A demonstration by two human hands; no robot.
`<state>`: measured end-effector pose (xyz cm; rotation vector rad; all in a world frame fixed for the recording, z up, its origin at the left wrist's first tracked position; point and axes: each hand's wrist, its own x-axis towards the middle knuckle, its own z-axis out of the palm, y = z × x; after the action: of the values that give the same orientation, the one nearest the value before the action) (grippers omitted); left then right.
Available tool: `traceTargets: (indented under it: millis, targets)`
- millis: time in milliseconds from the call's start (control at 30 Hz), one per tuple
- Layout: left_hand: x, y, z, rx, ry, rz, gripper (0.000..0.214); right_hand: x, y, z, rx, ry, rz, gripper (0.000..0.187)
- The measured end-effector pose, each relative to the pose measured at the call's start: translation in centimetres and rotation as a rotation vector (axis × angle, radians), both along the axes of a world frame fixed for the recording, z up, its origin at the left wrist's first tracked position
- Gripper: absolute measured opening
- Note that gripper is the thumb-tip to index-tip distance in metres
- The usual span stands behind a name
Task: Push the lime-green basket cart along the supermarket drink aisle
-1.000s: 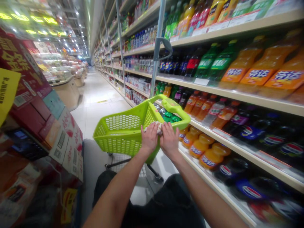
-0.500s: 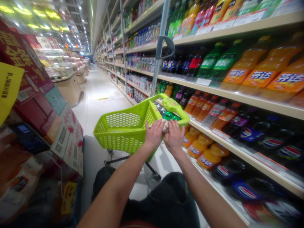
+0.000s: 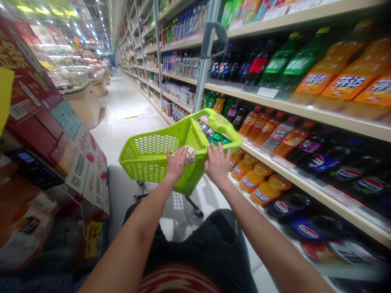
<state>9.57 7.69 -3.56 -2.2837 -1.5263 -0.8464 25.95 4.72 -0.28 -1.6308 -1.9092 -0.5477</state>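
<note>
A lime-green plastic shopping cart (image 3: 152,173) stands in front of my knees, turned so its basket points left. My left hand (image 3: 177,162) presses a white cloth (image 3: 190,155) with reddish marks against the near rim of the basket. Further right, my right hand (image 3: 217,162) grips the same rim close to the handle (image 3: 224,127), its fingers over the edge. In the compartment behind the handle lies something green and shiny (image 3: 218,138), with clear plastic beside it. What lies under the cloth is hidden.
Shelves (image 3: 293,103) of soda bottles run along the right, with orange bottles (image 3: 262,189) low beside the cart. Stacked cartons (image 3: 88,171) rise at the left. A tiled aisle (image 3: 119,101) leads away past a rounded display counter (image 3: 84,103).
My left hand has slid left along the rim with the cloth, away from my right hand. The right hand stays near the handle. The view has shifted slightly.
</note>
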Motion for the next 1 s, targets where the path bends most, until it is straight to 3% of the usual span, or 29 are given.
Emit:
traceTargets:
  millis: [200,467,667,833,1000]
  targets:
    - [-1.1,0.6,-0.4,-0.022,-0.025,0.052,0.044,-4.1,0.2,0.3,-0.118,-0.101,0.156,0.049]
    - [-7.8,-0.5,-2.1,-0.067,-0.039,0.21,0.049,-5.5,1.2,-1.1,-0.121,-0.123,0.228,0.052]
    - [-8.1,-0.6,-2.6,-0.055,-0.057,0.221,0.05,-5.4,1.2,-1.7,-0.076,-0.077,0.189,0.051]
    - [-10.1,-0.6,-3.6,-0.021,-0.093,0.299,0.049,-5.3,0.9,-1.8,-0.058,-0.04,0.157,0.049]
    - [-9.0,-0.6,-3.8,-0.001,-0.095,0.263,0.047,-8.5,0.2,-2.2,-0.1,0.027,0.153,0.048]
